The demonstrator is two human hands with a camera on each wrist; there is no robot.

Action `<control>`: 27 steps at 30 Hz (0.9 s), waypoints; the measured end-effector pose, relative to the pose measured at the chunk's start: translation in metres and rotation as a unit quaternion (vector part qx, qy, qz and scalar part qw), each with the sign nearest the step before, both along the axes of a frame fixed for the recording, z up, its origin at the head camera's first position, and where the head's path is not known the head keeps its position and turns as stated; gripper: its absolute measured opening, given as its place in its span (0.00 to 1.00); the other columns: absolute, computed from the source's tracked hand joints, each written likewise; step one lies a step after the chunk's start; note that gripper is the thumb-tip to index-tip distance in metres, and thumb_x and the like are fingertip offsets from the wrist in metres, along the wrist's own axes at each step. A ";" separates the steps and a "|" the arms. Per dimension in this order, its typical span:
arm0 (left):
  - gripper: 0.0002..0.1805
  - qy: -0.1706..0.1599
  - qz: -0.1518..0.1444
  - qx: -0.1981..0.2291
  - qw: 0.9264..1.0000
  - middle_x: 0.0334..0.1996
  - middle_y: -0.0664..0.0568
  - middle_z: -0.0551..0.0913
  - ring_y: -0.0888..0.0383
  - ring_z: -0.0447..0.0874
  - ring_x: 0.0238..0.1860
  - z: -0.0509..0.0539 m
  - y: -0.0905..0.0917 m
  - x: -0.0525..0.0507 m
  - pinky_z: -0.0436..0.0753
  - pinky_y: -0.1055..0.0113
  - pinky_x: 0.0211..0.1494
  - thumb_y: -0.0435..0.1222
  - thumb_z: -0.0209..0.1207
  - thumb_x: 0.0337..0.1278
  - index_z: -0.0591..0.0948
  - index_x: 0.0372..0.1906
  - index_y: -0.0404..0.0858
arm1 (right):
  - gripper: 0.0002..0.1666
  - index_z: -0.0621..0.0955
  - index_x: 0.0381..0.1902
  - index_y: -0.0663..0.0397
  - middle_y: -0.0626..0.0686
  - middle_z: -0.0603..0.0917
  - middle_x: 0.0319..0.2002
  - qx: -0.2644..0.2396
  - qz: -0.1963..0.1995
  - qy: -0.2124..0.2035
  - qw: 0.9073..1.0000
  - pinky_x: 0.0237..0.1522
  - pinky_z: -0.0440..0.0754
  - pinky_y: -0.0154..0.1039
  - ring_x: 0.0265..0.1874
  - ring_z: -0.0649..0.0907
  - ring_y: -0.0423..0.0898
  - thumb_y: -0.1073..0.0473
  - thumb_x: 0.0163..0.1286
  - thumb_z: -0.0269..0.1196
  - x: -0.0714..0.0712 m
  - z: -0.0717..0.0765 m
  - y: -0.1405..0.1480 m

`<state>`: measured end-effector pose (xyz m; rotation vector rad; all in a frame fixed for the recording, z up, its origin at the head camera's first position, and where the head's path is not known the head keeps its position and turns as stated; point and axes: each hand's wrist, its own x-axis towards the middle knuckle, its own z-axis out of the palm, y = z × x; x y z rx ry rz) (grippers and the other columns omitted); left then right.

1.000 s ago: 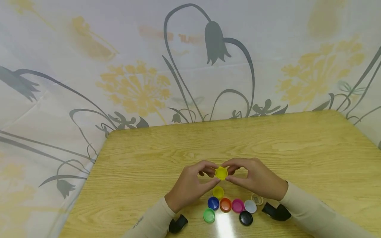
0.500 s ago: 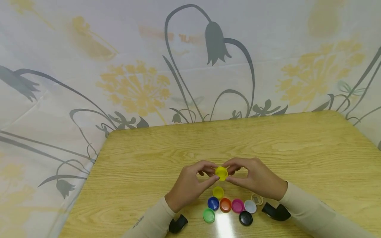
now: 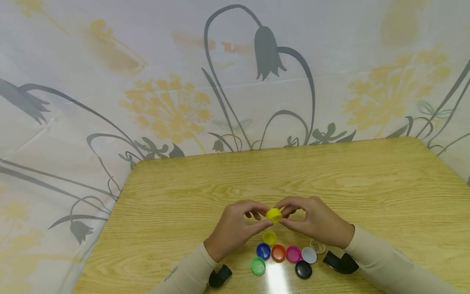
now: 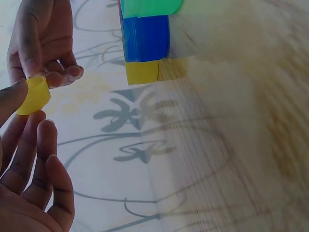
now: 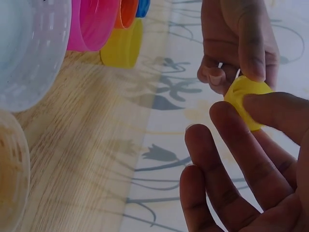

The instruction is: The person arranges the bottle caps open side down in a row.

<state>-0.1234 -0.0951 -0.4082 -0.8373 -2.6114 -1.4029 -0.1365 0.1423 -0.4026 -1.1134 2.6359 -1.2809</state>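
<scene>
A small yellow cap (image 3: 273, 214) is held above the wooden table between both hands, tilted so that its side wall shows. My left hand (image 3: 235, 228) pinches its left edge between thumb and fingers, and my right hand (image 3: 317, 220) pinches its right edge. Both wrist views show the yellow cap (image 4: 36, 95) between the fingertips, with the other fingers of each hand loosely bent. Just below the hands a second yellow cap (image 3: 269, 237) lies on the table, touching or close to a blue cap (image 3: 263, 251).
Around them on the table (image 3: 220, 179) lie an orange-red cap (image 3: 278, 253), a pink cap (image 3: 293, 254), a white cap (image 3: 309, 255), a cream cap (image 3: 317, 246), a green cap (image 3: 258, 266) and a black cap (image 3: 303, 269). A patterned cloth (image 3: 235, 81) hangs behind.
The held yellow cap has tipped, from its round face showing to its side wall showing. Both hands stay in nearly the same place, and the caps on the table have not moved.
</scene>
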 end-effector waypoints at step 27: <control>0.13 -0.044 -0.033 -0.011 0.998 0.34 0.57 0.88 0.73 0.81 0.30 -0.003 -0.001 0.000 0.82 0.75 0.36 0.43 0.65 0.64 0.83 0.50 0.44 | 0.08 0.82 0.47 0.47 0.42 0.88 0.40 -0.004 -0.001 -0.058 0.998 0.41 0.85 0.37 0.38 0.85 0.33 0.54 0.73 0.63 0.001 -0.001 -0.002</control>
